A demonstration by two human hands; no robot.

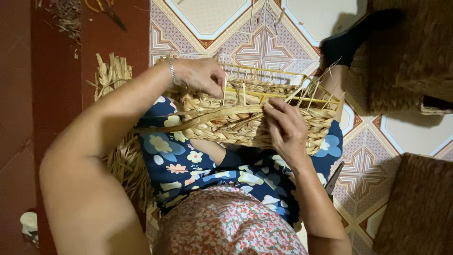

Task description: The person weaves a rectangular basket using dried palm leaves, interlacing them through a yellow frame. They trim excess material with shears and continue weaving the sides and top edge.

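I see the half-woven basket [255, 118] lying across the lap, over the knees. My left hand [200, 75] rests on its far left edge, fingers curled over the rim; my right hand [285, 127] lies on its near side, right of centre, fingertips touching the weave. A loose strand [188, 123] runs from the basket's middle out to the left, between the hands. Left of the lap, on the floor, lies a bundle of fibre [123, 160]. Right of the basket, further off, sit two woven pieces [415, 56], one behind the other.
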